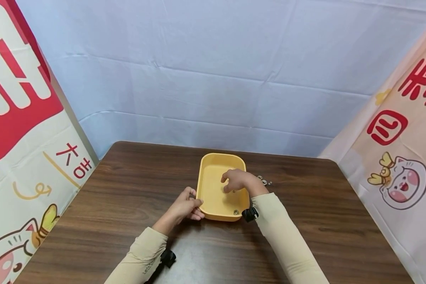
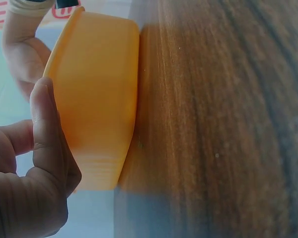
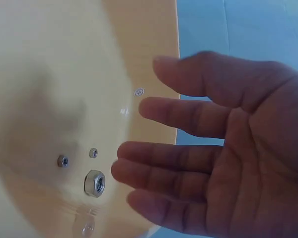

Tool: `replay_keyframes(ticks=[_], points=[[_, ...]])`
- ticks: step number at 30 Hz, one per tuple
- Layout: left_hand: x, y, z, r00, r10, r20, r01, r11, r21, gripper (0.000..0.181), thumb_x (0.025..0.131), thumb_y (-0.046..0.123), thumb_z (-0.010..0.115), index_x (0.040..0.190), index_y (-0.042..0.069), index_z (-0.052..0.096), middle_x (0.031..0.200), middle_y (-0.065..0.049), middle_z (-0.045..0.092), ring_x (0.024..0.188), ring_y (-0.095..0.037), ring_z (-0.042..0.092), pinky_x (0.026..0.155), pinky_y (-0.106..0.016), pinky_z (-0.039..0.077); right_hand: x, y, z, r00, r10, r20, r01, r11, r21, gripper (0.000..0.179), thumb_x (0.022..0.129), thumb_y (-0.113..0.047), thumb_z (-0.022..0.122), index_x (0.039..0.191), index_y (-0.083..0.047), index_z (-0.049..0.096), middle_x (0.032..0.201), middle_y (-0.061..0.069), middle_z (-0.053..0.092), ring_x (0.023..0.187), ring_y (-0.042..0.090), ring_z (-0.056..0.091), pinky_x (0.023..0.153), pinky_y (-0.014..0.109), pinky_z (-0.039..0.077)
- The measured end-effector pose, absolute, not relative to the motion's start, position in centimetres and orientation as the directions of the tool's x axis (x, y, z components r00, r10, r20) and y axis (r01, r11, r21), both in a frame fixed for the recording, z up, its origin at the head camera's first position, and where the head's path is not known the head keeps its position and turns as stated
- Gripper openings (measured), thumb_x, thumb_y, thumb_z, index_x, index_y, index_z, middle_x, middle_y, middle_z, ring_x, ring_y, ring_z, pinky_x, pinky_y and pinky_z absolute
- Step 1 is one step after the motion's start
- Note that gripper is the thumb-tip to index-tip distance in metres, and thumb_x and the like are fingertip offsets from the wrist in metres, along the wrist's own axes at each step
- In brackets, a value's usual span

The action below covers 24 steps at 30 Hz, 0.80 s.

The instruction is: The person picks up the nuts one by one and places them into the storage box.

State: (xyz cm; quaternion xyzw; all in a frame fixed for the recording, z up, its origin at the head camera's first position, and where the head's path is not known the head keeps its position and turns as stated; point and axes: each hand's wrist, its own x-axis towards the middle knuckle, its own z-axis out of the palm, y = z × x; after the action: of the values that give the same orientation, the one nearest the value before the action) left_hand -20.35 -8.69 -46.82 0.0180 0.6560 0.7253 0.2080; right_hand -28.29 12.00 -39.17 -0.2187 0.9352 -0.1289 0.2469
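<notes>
On the worktop (image 1: 135, 177) sits a yellow tray (image 1: 210, 185), probably light and stiff, the left hand (image 1: 185, 206) pinching its rim. Inside, a large nut (image 3: 95, 183) looks hard and slick, best gripped across its flats; the right hand (image 1: 238, 180) hovers, fingers loosely spread, holding nothing.

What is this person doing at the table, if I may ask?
A person is working with small metal nuts and a yellow tray on the wooden table. The left hand holds the tray by its near left edge. The right hand is over the tray, and no object shows in its fingers. A large nut and two smaller nuts lie inside; more small metal pieces lie on the table, right of the tray.
</notes>
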Motion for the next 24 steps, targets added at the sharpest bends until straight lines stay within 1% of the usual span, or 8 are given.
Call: replay_keyframes(ticks=[3, 6, 11, 15, 21, 24], points=[[-20.4, -8.6, -46.9, -0.914, 0.323, -0.246, -0.278, -0.057, 0.959, 0.025, 0.090, -0.002, 0.049, 0.101, 0.003, 0.028, 0.071, -0.018, 0.056, 0.050, -0.020, 0.062, 0.043, -0.026, 0.052, -28.0, 11.9, -39.3, -0.772, -0.470, -0.427, -0.335, 0.873, -0.354, 0.040, 0.086, -0.017, 0.067, 0.123, -0.005, 0.057, 0.118, 0.012, 0.056, 0.072, 0.014, 0.061, 0.068, 0.033, 0.051], [-20.4, -8.6, -46.9, -0.913, 0.321, -0.253, -0.285, -0.057, 0.957, 0.025, 0.090, -0.002, 0.050, 0.102, 0.002, 0.028, 0.071, -0.018, 0.056, 0.050, -0.020, 0.062, 0.043, -0.025, 0.052, -27.9, 11.9, -39.3, -0.770, -0.477, -0.423, -0.353, 0.871, -0.341, 0.040, 0.086, -0.015, 0.066, 0.123, -0.005, 0.057, 0.118, 0.012, 0.056, 0.072, 0.014, 0.060, 0.067, 0.033, 0.051], [-20.4, -8.6, -46.9, -0.911, 0.328, -0.251, -0.284, -0.055, 0.957, 0.025, 0.090, -0.002, 0.049, 0.103, 0.001, 0.028, 0.073, -0.018, 0.057, 0.050, -0.019, 0.062, 0.044, -0.025, 0.052, -27.4, 12.0, -38.7, -0.788, -0.478, -0.390, -0.390, 0.876, -0.286, 0.039, 0.086, -0.015, 0.067, 0.122, -0.004, 0.058, 0.117, 0.013, 0.057, 0.086, 0.019, 0.058, 0.075, 0.036, 0.050], [-20.3, -8.6, -46.8, -0.911, 0.333, -0.245, -0.280, -0.060, 0.958, 0.024, 0.091, -0.002, 0.049, 0.103, 0.001, 0.028, 0.074, -0.019, 0.057, 0.050, -0.020, 0.061, 0.043, -0.026, 0.052, -26.9, 12.4, -38.0, -0.804, -0.481, -0.349, -0.412, 0.874, -0.257, 0.038, 0.085, -0.014, 0.067, 0.120, -0.001, 0.059, 0.116, 0.014, 0.058, 0.094, 0.024, 0.057, 0.078, 0.039, 0.049], [-20.4, -8.7, -46.8, -0.904, 0.353, -0.241, -0.279, -0.059, 0.959, 0.025, 0.092, -0.002, 0.048, 0.104, -0.002, 0.026, 0.073, -0.019, 0.058, 0.050, -0.019, 0.061, 0.044, -0.025, 0.052, -26.2, 13.4, -37.5, -0.816, -0.483, -0.317, -0.409, 0.870, -0.275, 0.037, 0.084, -0.014, 0.066, 0.118, 0.000, 0.059, 0.116, 0.016, 0.059, 0.100, 0.029, 0.057, 0.080, 0.041, 0.050], [-20.3, -8.7, -46.7, -0.906, 0.356, -0.230, -0.267, -0.058, 0.962, 0.024, 0.091, -0.003, 0.048, 0.102, -0.001, 0.026, 0.072, -0.018, 0.058, 0.050, -0.019, 0.061, 0.044, -0.025, 0.053, -25.9, 13.9, -37.2, -0.827, -0.479, -0.293, -0.400, 0.869, -0.291, 0.036, 0.083, -0.014, 0.065, 0.117, -0.001, 0.060, 0.116, 0.015, 0.059, 0.101, 0.028, 0.057, 0.080, 0.040, 0.050]])
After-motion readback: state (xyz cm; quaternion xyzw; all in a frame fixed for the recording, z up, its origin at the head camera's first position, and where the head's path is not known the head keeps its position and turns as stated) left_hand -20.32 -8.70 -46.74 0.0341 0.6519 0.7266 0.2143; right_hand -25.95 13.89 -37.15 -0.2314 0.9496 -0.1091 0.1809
